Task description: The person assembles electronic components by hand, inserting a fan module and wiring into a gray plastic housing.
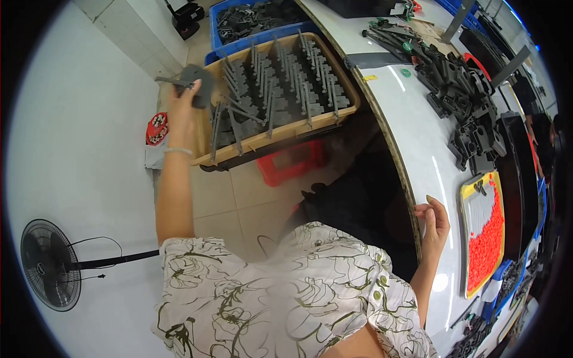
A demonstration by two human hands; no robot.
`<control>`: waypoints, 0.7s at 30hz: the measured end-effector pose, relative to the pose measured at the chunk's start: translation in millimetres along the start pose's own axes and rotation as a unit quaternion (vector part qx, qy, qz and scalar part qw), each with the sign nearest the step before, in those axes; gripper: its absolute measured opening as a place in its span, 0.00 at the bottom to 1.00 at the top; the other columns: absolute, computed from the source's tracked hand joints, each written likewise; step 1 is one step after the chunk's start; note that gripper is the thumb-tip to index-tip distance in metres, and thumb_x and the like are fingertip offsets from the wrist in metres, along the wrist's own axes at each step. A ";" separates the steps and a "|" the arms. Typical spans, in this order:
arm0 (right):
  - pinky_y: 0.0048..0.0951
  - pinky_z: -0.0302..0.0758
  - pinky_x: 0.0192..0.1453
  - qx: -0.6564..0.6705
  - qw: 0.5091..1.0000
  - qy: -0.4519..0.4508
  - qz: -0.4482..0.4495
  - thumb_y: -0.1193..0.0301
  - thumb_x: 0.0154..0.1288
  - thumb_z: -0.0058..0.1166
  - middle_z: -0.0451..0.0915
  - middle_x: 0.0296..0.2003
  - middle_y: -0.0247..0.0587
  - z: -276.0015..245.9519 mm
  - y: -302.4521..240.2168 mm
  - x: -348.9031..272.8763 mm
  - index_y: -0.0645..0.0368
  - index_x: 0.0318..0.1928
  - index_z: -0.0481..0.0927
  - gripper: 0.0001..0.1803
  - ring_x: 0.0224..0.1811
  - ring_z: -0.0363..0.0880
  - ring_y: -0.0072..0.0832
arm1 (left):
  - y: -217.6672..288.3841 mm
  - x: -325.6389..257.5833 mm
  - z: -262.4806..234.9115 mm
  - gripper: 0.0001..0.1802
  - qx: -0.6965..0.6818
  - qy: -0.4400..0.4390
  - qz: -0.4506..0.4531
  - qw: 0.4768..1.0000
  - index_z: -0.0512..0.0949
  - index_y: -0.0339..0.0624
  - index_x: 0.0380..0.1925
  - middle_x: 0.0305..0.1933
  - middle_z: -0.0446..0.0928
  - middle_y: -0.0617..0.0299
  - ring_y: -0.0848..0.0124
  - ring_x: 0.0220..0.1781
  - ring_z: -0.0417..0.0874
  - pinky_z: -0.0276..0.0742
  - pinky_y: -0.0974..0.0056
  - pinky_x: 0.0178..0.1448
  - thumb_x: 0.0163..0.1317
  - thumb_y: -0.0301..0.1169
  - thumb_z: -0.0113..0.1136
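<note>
A white blouse with an olive floral print [286, 292] fills the nearest ground at six o'clock. From it the left hand [182, 110] reaches out to eleven o'clock, fingers clenched around a flat grey plastic part [196, 83] with a thin arm sticking out, held just over the near left corner of a wooden crate [280, 134]. The crate is packed with more matte grey parts [280, 89] standing on edge in rows. Judging by this, a piece is being handled at the crate, and the next move calls for carrying it clear of the upright neighbours. The right hand [434, 224], at three o'clock, rests with fingers loosely released on the glossy white table edge [412, 149], holding nothing. Beside it lies a yellow-rimmed tray [464, 197] of small red pieces [486, 238].
</note>
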State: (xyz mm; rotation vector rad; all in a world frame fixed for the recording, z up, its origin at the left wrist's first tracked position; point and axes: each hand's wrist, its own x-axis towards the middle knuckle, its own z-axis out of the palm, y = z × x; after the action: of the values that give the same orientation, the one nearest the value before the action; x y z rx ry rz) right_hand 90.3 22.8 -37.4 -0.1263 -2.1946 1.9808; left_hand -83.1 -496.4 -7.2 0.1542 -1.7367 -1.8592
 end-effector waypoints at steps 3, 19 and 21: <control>0.21 0.71 0.44 -0.017 1.000 0.015 0.021 0.71 0.66 0.49 0.79 0.34 0.41 -1.4 1.7 0.4 0.66 0.50 0.72 0.15 0.35 0.75 0.22 | -40.2 39.5 -87.0 0.21 0.093 0.037 -0.054 0.993 0.71 0.33 0.44 0.41 0.77 0.57 0.69 0.38 0.79 0.76 0.66 0.43 0.50 0.25 0.65; 0.20 0.71 0.42 -0.065 0.994 0.082 0.034 0.69 0.66 0.49 0.78 0.33 0.41 1.7 6.1 11.2 0.67 0.49 0.72 0.15 0.34 0.74 0.21 | -211.9 91.3 -106.2 0.21 0.059 -0.020 -0.229 0.972 0.65 0.34 0.53 0.44 0.74 0.57 0.66 0.42 0.75 0.71 0.65 0.47 0.57 0.19 0.43; 0.20 0.71 0.42 -0.076 0.992 0.087 0.040 0.69 0.66 0.49 0.78 0.33 0.41 -0.6 6.0 10.0 0.67 0.49 0.72 0.15 0.34 0.74 0.21 | -200.4 85.4 -76.9 0.21 0.058 -0.039 -0.259 0.963 0.66 0.35 0.53 0.44 0.74 0.57 0.66 0.43 0.74 0.69 0.64 0.49 0.58 0.20 0.44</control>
State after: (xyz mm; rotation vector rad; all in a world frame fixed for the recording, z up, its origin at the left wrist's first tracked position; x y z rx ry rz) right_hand 80.2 25.9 -42.6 -0.3985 -2.2562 1.7630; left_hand -184.4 -608.9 -181.7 0.6449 -1.9965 -2.1406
